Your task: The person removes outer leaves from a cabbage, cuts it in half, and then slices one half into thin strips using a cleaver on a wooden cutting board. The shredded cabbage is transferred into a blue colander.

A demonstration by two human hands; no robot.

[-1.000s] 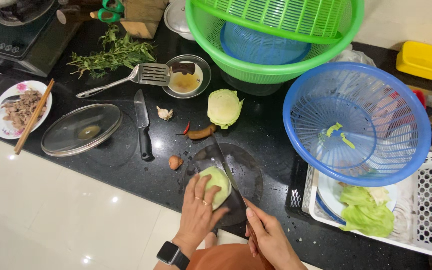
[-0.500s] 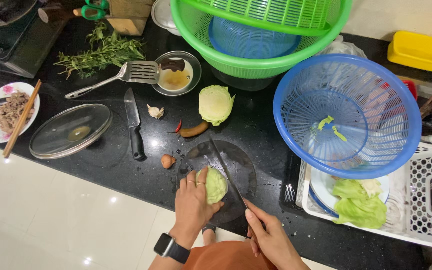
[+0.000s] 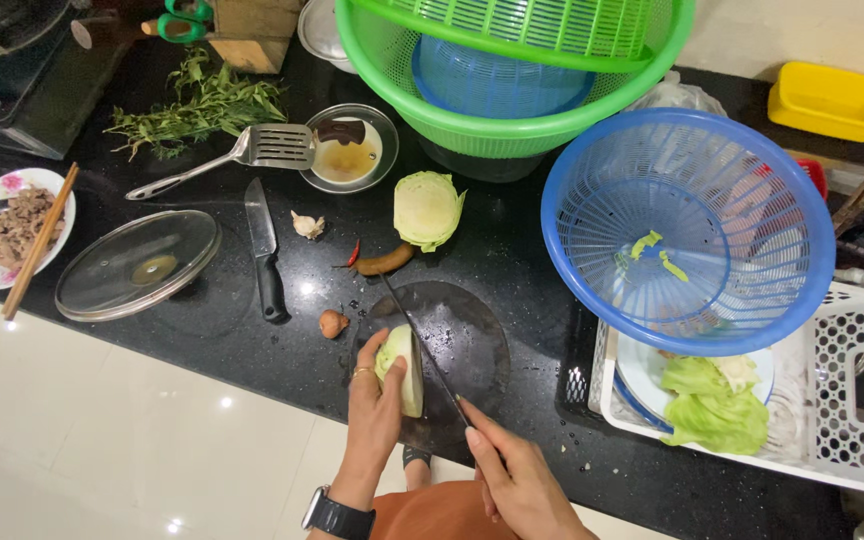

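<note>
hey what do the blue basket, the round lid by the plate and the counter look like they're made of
Blue basket: probably moulded plastic, with even slotted ribs and a uniform bright colour.
Round lid: likely clear glass with a thin metal rim; the counter shows through it.
Counter: seemingly polished dark stone, speckled and mirroring ceiling lights, though it could be a composite.

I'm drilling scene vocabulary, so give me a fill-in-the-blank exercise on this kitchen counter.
1. The left hand steadies a piece of cabbage on a round, dark ____.
2. The right hand holds a ____ against the cabbage piece.
3. The blue basket holds a few scraps of ____ leaf.
4. A pair of ____ lies across the plate of meat.

Missing words: cutting board; knife; green; chopsticks
</note>
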